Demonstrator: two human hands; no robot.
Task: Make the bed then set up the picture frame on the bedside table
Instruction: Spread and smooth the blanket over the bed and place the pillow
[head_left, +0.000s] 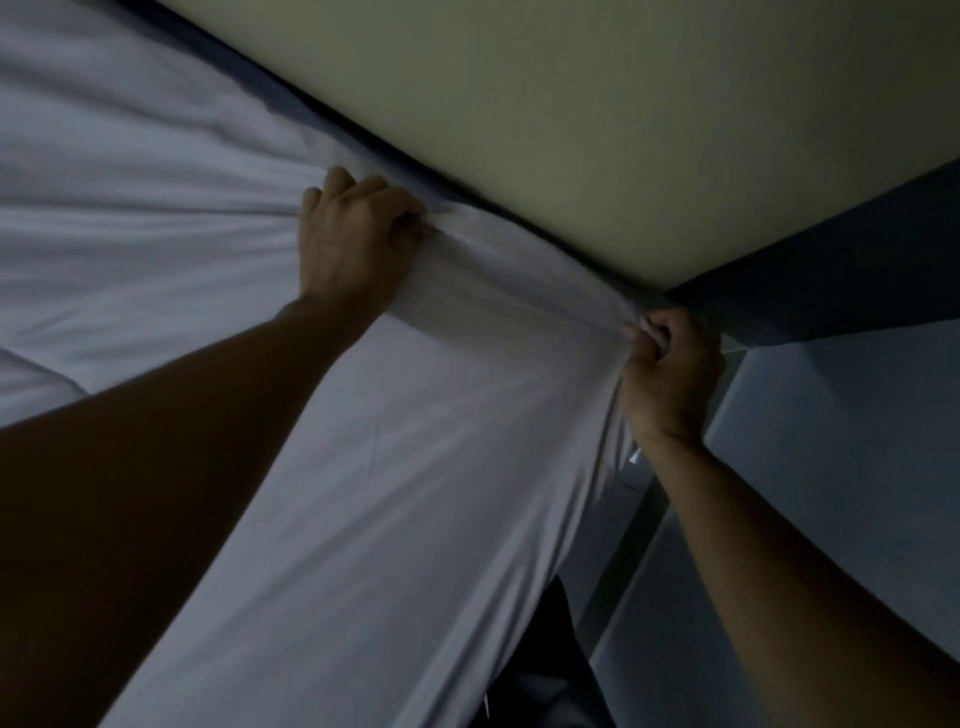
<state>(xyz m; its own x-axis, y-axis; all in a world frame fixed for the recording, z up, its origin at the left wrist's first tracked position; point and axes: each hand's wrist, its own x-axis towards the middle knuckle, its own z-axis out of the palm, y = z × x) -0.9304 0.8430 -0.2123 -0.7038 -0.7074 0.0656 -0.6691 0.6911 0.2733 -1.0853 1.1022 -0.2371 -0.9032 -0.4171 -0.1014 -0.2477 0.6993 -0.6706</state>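
Note:
A pale white bed sheet covers the mattress and fills the left and centre of the dim head view. My left hand is closed on a fold of the sheet along the far edge, next to the dark bed frame. At the bed's corner my right hand grips the bunched end of the same sheet, which is stretched taut between the two hands. Creases fan out to the left from my left hand. No picture frame or bedside table is in view.
A yellowish wall runs behind the bed. A dark panel meets it at the right corner. Below that, a grey surface lies beside the bed, with a dark gap at the mattress side.

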